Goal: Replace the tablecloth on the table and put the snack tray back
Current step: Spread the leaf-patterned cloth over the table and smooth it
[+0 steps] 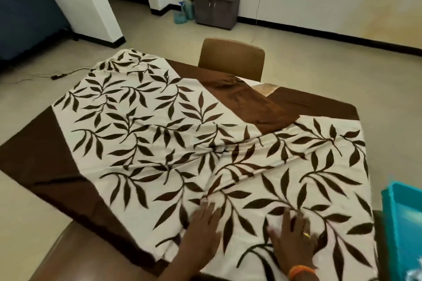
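Closest to me, both hands are flat on the tablecloth (pixel 159 143) near the front edge. The left hand (pixel 205 219) and right hand (pixel 291 232) each have their fingers spread wide, pressing down and holding nothing, which looks to me like smoothing the cloth out. There's an orange band on the right wrist.

The teal snack tray (pixel 402 219) sits off at the right edge, just beside the cloth, probably parked there so it's out of the way until the cloth is sorted.

Further up, the cloth isn't flat yet. Creases bunch toward the middle, and at the far side a brown border is folded back over itself, leaving a bit of pale table (pixel 269 89) showing. I'd say that corner needs pulling out before the tray goes back.

Beyond that there's a brown chair (pixel 231 57) tucked against the far side, then a small grey cabinet (pixel 217 7) by the wall.
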The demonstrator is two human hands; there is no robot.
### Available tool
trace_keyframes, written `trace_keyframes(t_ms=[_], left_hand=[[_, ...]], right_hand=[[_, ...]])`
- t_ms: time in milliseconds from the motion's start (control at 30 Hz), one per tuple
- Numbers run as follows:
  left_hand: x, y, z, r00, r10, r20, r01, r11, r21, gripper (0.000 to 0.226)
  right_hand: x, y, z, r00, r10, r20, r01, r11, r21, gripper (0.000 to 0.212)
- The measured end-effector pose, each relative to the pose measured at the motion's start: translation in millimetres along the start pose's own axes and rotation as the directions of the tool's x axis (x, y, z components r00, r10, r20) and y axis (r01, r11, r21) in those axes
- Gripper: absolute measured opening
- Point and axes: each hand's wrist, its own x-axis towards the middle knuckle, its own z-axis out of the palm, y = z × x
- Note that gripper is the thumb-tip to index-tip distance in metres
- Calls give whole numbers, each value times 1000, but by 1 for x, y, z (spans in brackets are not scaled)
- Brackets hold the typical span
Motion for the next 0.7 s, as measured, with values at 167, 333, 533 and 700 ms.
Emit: trace_keyframes(t_ms=[167,333,533,700], left_hand=[[-67,-76,1,946,-295,133,293,955,35,97],[-113,-139,-2,954,-214,211,193,974,118,92],[-148,-145,-24,960,-176,217,199,976,-86,81],[-219,-144,-48,943,-278,181,325,884,-335,60]], right_hand=[[-74,-29,40,999,13,29,-15,998,63,75],[-113,-32,57,999,39,19,-41,988,146,72],[-129,-18,49,997,59,42,-66,979,194,71],[-174,-65,38,998,6,-60,13,948,318,67]])
